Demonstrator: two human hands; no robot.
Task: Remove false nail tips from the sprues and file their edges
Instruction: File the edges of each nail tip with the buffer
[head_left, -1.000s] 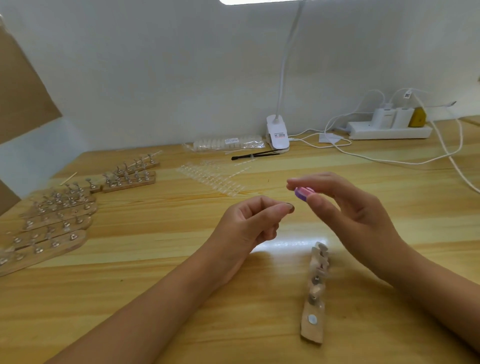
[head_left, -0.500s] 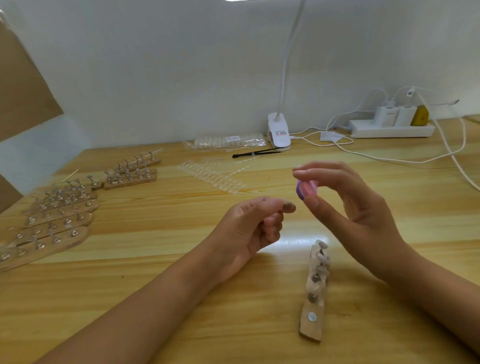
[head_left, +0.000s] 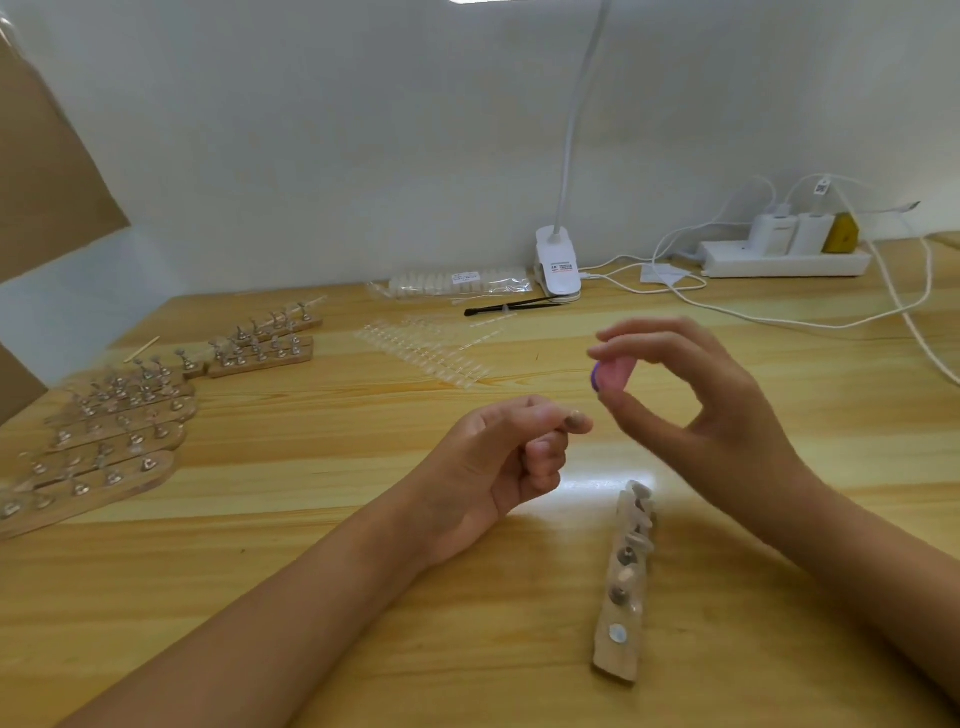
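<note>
Above the counter (head_left: 260, 499), w/ our right grip (head_left: 701, 415) we pinch a purple file (head_left: 610, 375) btwn thumb & fingers. Our left grip (head_left: 498, 457) is curled, thumb on index; can't tell what, if anything, it holds. Clear sprues (head_left: 426, 353) lie farther back.

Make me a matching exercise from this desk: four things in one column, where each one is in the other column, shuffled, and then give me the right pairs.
Things
1. nail file
2. power strip
3. nail tip sprues
4. lone wooden nail stand

Places
A. back right, against the wall
B. on the table, nearest the camera
C. pinched in the right hand
D. flat on the table, beyond both hands

Pairs: 1-C, 2-A, 3-D, 4-B
</note>
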